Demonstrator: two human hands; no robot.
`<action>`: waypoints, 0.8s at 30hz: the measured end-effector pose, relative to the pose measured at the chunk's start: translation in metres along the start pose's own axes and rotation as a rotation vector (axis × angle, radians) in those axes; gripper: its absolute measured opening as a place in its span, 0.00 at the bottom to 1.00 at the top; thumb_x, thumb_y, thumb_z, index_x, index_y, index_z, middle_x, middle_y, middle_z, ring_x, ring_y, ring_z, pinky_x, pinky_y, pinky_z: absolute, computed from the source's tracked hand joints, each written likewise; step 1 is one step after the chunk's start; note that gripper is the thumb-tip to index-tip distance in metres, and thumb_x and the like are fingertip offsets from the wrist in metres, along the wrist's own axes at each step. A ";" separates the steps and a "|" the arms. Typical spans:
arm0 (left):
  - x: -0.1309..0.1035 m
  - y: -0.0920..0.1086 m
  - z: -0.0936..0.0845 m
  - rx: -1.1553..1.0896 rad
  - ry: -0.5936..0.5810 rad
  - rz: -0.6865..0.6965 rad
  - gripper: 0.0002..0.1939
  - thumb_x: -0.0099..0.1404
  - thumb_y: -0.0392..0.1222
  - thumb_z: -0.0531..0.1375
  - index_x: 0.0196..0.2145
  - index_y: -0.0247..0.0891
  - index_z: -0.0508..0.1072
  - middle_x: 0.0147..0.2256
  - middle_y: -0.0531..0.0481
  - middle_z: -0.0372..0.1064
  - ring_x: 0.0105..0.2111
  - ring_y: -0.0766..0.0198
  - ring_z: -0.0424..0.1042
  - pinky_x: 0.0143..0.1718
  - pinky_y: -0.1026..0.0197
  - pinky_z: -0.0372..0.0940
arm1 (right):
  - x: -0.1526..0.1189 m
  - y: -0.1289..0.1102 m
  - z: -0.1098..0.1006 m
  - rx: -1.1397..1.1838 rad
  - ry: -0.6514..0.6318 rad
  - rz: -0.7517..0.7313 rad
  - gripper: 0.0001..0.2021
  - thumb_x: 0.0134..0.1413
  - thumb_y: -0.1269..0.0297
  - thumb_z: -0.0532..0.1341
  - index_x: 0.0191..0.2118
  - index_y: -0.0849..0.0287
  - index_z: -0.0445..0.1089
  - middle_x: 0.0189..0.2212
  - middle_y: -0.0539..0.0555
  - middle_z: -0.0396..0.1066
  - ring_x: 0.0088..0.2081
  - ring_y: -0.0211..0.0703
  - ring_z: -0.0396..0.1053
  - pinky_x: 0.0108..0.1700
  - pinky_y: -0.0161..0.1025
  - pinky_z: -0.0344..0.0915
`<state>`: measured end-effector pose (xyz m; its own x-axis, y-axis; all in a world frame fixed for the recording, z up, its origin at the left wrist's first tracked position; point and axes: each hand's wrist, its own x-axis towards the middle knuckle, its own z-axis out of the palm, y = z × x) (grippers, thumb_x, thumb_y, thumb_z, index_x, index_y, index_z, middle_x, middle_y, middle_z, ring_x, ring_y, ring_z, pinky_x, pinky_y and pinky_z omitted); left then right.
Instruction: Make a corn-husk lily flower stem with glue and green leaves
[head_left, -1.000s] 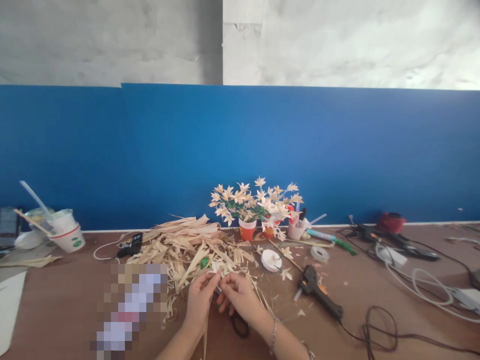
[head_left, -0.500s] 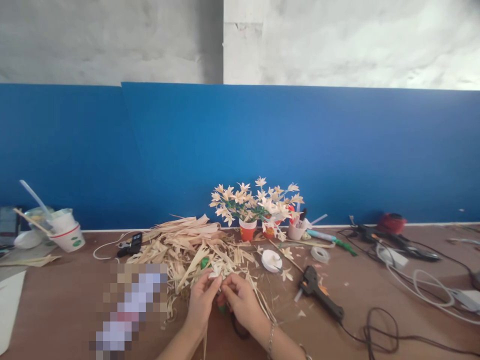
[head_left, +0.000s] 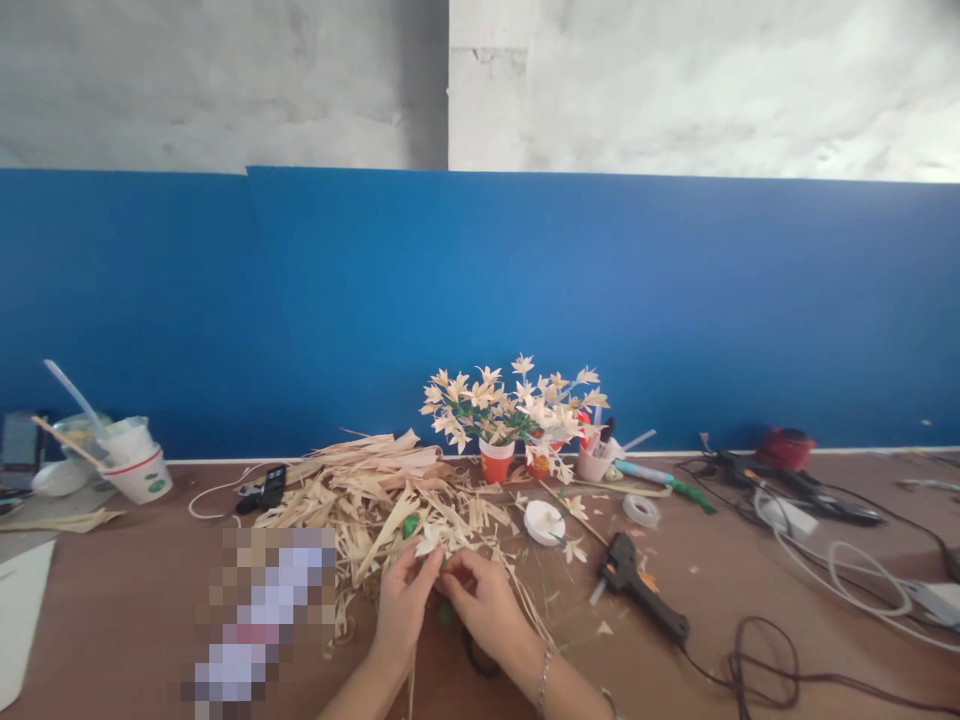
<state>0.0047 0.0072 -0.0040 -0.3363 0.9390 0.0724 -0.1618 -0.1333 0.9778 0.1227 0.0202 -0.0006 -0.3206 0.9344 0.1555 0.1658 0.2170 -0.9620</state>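
Note:
Between the fingertips of my left hand [head_left: 403, 598] a small pale flower [head_left: 429, 541] is pinched, its petals pointing up and away. My right hand [head_left: 484, 600] is closed close beside it, fingertips nearly meeting the left ones; what they pinch is too small to name. A thin pale strip hangs below my left hand. Behind both hands spreads a heap of dry husk strips [head_left: 367, 475], with a green roll [head_left: 409, 525] on it. Pale flowers with green stems [head_left: 487, 395] stand in a red cup [head_left: 496, 464].
A black glue gun [head_left: 645, 590] lies to the right, its cord trailing. Near it are a white lid [head_left: 544, 523] and a tape roll [head_left: 641, 509]. White cables [head_left: 847, 580] lie far right; a paper cup [head_left: 142, 473] stands left. A blurred patch covers something at front left.
The small flower has tilted slightly to the left in my left fingertips. Both hands stay in nearly the same place.

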 end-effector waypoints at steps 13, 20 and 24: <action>0.003 -0.015 -0.005 0.093 -0.003 0.147 0.11 0.50 0.47 0.64 0.26 0.34 0.75 0.34 0.44 0.72 0.38 0.55 0.70 0.43 0.56 0.63 | 0.004 0.003 0.001 -0.057 0.039 0.002 0.06 0.46 0.67 0.59 0.22 0.62 0.70 0.20 0.51 0.70 0.23 0.38 0.65 0.27 0.32 0.60; -0.002 -0.002 -0.005 0.282 -0.071 0.305 0.07 0.54 0.43 0.60 0.30 0.38 0.74 0.35 0.44 0.71 0.39 0.54 0.69 0.42 0.55 0.64 | 0.001 0.006 0.002 -0.110 0.064 -0.024 0.07 0.46 0.69 0.57 0.23 0.61 0.71 0.21 0.51 0.71 0.24 0.39 0.64 0.27 0.32 0.58; -0.004 0.001 -0.004 0.315 -0.082 0.368 0.08 0.56 0.42 0.58 0.31 0.39 0.74 0.35 0.44 0.71 0.39 0.53 0.69 0.42 0.53 0.64 | -0.002 0.002 0.003 -0.100 0.073 -0.059 0.08 0.47 0.70 0.56 0.25 0.61 0.72 0.23 0.52 0.72 0.26 0.40 0.65 0.30 0.33 0.59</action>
<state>0.0022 0.0022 -0.0045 -0.2427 0.8708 0.4275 0.2471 -0.3707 0.8953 0.1213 0.0185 -0.0036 -0.2645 0.9364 0.2305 0.2420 0.2958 -0.9241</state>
